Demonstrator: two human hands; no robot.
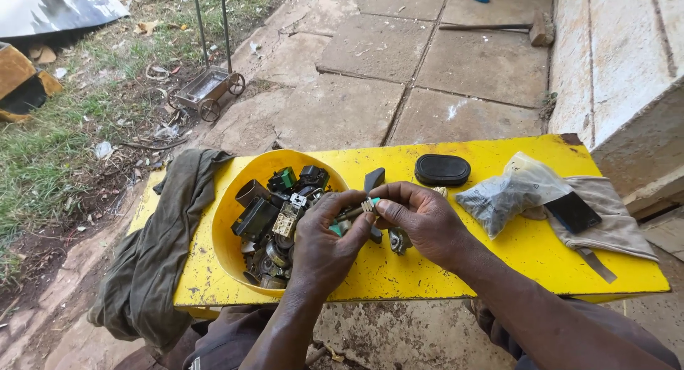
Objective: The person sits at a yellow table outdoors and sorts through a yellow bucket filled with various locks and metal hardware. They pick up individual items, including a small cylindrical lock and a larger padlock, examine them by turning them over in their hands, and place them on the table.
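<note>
Judging by the full yellow bowl (235,199), plenty remains; one small screw-like part (360,209) is pinched between left hand (324,245) and right hand (420,217) fingertips.

Both hands (377,224) pinch small green-tipped part (363,207) over yellow bowl (235,206)

Single head cam, looking steeply down and forward from close above the yellow table (499,256). Paving runs off toward 12 o'clock, grass at 10, wall at 2.
</note>
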